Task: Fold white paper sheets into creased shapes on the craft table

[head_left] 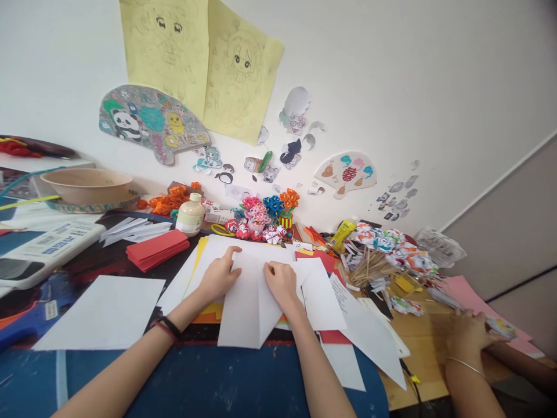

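Left hand point(220, 276): thumb and forefinger apart, other fingers mostly hidden. Folded white paper point(241, 313) lies between it and the right hand point(282, 283), fingers curled, tips obscured; grip cannot be determined.

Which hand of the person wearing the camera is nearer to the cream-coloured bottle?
Left. The left hand is in front of the cream-coloured bottle and to its right; the right hand is also in front, but farther to the right.
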Demonstrator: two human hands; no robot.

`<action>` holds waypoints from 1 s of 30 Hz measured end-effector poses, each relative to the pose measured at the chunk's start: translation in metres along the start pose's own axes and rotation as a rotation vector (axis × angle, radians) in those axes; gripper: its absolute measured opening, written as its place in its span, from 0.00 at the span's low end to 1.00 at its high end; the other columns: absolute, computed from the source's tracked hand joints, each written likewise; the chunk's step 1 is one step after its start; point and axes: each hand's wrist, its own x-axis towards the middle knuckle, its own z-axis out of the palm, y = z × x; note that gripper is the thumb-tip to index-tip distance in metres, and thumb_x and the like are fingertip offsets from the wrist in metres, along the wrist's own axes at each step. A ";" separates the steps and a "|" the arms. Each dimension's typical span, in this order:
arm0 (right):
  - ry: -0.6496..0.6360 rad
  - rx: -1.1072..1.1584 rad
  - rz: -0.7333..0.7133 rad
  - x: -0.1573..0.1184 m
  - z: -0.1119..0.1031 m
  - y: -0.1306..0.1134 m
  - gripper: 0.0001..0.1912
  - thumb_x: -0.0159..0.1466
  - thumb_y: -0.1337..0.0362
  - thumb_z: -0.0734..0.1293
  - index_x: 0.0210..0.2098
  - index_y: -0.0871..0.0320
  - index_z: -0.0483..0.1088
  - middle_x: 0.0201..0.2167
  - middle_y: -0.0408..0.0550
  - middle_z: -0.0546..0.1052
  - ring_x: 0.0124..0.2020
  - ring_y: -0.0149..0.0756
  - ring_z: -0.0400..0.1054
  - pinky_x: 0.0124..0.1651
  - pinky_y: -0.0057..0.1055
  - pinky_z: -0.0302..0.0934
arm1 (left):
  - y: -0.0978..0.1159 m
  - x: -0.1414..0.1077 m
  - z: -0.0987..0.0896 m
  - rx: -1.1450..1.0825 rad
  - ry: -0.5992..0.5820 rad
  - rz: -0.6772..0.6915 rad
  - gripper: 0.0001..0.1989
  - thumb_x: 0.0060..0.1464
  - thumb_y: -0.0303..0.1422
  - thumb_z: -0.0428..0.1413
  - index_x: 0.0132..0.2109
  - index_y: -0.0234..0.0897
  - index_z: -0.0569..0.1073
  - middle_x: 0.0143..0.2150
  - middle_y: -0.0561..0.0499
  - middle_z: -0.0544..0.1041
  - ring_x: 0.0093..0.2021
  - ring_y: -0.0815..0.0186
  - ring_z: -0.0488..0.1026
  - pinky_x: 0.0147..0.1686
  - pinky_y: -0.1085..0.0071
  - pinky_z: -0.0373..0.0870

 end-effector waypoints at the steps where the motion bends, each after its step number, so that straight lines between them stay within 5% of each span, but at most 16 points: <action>1: -0.002 -0.003 -0.006 -0.001 0.000 -0.001 0.19 0.68 0.59 0.56 0.28 0.55 0.74 0.26 0.45 0.77 0.28 0.33 0.67 0.28 0.29 0.44 | -0.001 0.000 0.001 0.002 0.013 0.000 0.22 0.50 0.30 0.50 0.54 0.41 0.60 0.17 0.62 0.59 0.23 0.63 0.65 0.26 0.74 0.52; 20: -0.046 -0.028 -0.031 -0.004 0.004 -0.007 0.19 0.68 0.59 0.55 0.31 0.54 0.75 0.30 0.47 0.78 0.30 0.35 0.69 0.30 0.28 0.47 | -0.003 -0.004 0.002 -0.037 0.000 0.025 0.22 0.49 0.26 0.48 0.53 0.42 0.58 0.17 0.62 0.60 0.22 0.63 0.64 0.26 0.73 0.53; 30: -0.010 0.006 0.005 -0.006 -0.004 -0.004 0.20 0.69 0.59 0.54 0.30 0.55 0.74 0.29 0.45 0.78 0.29 0.33 0.68 0.28 0.28 0.44 | 0.000 -0.008 -0.006 -0.083 0.034 0.026 0.19 0.53 0.32 0.49 0.53 0.40 0.58 0.17 0.64 0.56 0.21 0.66 0.63 0.26 0.74 0.56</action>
